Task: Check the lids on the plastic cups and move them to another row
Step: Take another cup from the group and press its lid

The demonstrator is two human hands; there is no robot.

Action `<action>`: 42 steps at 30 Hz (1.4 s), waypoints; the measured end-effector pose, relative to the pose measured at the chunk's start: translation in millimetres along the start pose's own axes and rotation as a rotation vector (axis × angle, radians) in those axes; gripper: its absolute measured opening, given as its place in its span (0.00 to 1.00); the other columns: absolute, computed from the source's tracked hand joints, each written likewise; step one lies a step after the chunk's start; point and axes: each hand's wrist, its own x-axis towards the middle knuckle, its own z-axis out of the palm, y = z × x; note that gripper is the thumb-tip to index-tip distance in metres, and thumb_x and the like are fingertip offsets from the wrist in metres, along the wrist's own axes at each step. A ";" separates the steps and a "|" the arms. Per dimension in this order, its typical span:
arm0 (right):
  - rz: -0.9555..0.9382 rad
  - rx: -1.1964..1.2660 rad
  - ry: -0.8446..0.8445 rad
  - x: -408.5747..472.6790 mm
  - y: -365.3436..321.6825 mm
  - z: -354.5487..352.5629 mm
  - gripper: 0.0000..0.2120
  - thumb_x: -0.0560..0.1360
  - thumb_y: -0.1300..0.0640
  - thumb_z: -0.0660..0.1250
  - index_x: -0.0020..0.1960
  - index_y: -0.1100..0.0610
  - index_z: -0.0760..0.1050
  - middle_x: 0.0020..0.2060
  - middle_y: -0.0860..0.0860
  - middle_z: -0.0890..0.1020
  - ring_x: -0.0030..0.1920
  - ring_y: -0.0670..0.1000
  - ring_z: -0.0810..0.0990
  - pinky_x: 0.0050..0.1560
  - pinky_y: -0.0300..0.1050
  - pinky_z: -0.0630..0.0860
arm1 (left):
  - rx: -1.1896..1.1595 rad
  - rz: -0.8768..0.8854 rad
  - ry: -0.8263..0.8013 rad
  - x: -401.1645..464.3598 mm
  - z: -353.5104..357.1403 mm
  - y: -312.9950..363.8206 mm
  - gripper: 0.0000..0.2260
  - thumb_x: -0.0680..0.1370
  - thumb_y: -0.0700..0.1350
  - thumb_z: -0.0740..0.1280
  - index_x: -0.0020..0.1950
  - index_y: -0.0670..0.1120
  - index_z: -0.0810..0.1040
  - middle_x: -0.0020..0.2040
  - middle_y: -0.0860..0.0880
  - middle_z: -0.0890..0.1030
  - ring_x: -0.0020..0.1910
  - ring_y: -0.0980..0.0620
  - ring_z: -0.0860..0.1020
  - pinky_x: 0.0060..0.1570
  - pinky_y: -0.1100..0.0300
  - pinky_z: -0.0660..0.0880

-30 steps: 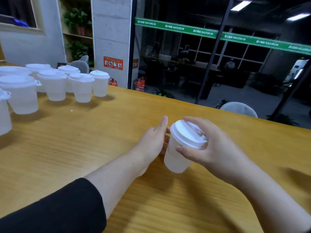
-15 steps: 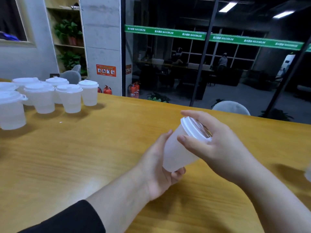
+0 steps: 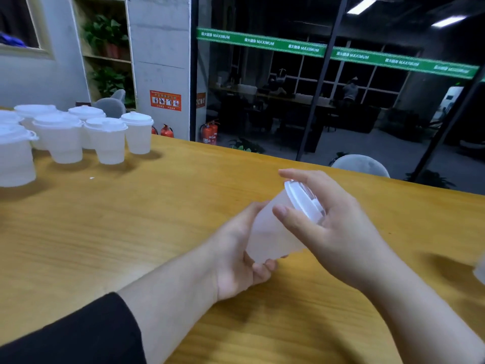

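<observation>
- Since a second ago the translucent plastic cup (image 3: 270, 232) has left the wooden table (image 3: 131, 232) and tipped over, its white snap-on lid (image 3: 301, 198) now facing right and away instead of upward.
- Held above the table's middle, the cup lies tilted between both hands.
- Underneath, the left hand (image 3: 241, 256) cradles the cup's base, its fingers curled round the bottom edge; a black sleeve (image 3: 73, 334) covers that forearm.
- Over the lid, the right hand (image 3: 328, 227) wraps the rim, thumb on the near side and the other fingers arched across the top.
- At far left a cluster of lidded white plastic cups (image 3: 78, 135) stands upright on the table, well apart from the hands.
- At the right edge a blurred sliver of another cup (image 3: 480, 269) shows.
</observation>
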 end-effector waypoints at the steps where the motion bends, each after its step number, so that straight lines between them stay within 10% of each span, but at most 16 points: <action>1: 0.002 0.018 0.064 0.6 0.5 4.2 0.27 0.71 0.31 0.62 0.68 0.37 0.73 0.61 0.31 0.76 0.63 0.28 0.69 0.55 0.22 0.66 | -0.033 0.046 0.039 0.1 3.3 -1.7 0.16 0.77 0.61 0.69 0.51 0.49 0.83 0.37 0.46 0.79 0.27 0.50 0.71 0.21 0.65 0.62; 7: 0.179 0.234 0.294 9.0 -6.7 16.3 0.18 0.77 0.38 0.67 0.65 0.40 0.76 0.53 0.39 0.80 0.55 0.41 0.77 0.47 0.34 0.70 | 0.121 0.505 0.206 6.1 5.0 -5.8 0.22 0.73 0.65 0.72 0.52 0.47 0.79 0.39 0.49 0.79 0.30 0.52 0.73 0.28 0.59 0.67; 11: 0.110 0.196 0.007 3.2 -0.7 -2.7 0.38 0.67 0.22 0.62 0.74 0.31 0.63 0.63 0.31 0.76 0.65 0.31 0.72 0.56 0.31 0.70 | 0.012 0.141 0.082 -0.4 0.2 4.7 0.17 0.77 0.63 0.70 0.54 0.50 0.82 0.37 0.48 0.79 0.26 0.51 0.70 0.22 0.64 0.62; 17: -0.103 0.098 -0.038 -5.0 -0.8 -1.2 0.32 0.67 0.33 0.70 0.70 0.36 0.70 0.63 0.34 0.76 0.66 0.40 0.75 0.60 0.36 0.72 | -0.032 0.029 -0.061 -3.1 0.3 2.1 0.18 0.80 0.60 0.64 0.41 0.50 0.87 0.33 0.47 0.77 0.25 0.52 0.68 0.20 0.66 0.60; 27: 0.078 0.490 0.254 2.1 -7.6 17.7 0.21 0.70 0.43 0.70 0.61 0.45 0.77 0.42 0.39 0.85 0.43 0.38 0.82 0.40 0.31 0.75 | 0.047 0.674 0.339 11.2 7.5 -6.3 0.19 0.72 0.60 0.67 0.47 0.44 0.76 0.34 0.49 0.77 0.26 0.52 0.72 0.22 0.61 0.64; 32: 0.161 0.418 0.248 4.1 -3.0 19.0 0.36 0.69 0.27 0.70 0.73 0.39 0.68 0.57 0.37 0.79 0.59 0.31 0.75 0.51 0.34 0.73 | 0.019 0.442 0.248 11.7 3.9 -0.1 0.19 0.79 0.59 0.69 0.57 0.45 0.81 0.39 0.47 0.80 0.30 0.49 0.74 0.28 0.58 0.67; 38: 0.212 0.338 0.253 -12.4 -9.2 16.8 0.28 0.82 0.41 0.59 0.80 0.49 0.65 0.73 0.38 0.71 0.69 0.32 0.68 0.66 0.26 0.65 | -0.139 0.349 0.133 -8.0 5.1 -8.0 0.27 0.74 0.61 0.74 0.64 0.44 0.79 0.51 0.45 0.84 0.44 0.48 0.82 0.41 0.56 0.79; 42: 0.247 0.535 0.263 -34.1 -28.2 6.3 0.20 0.84 0.41 0.55 0.65 0.48 0.79 0.55 0.50 0.85 0.55 0.49 0.82 0.65 0.63 0.75 | 0.095 0.580 0.349 -32.3 29.2 2.9 0.20 0.75 0.62 0.72 0.58 0.49 0.79 0.54 0.46 0.84 0.49 0.48 0.82 0.42 0.55 0.78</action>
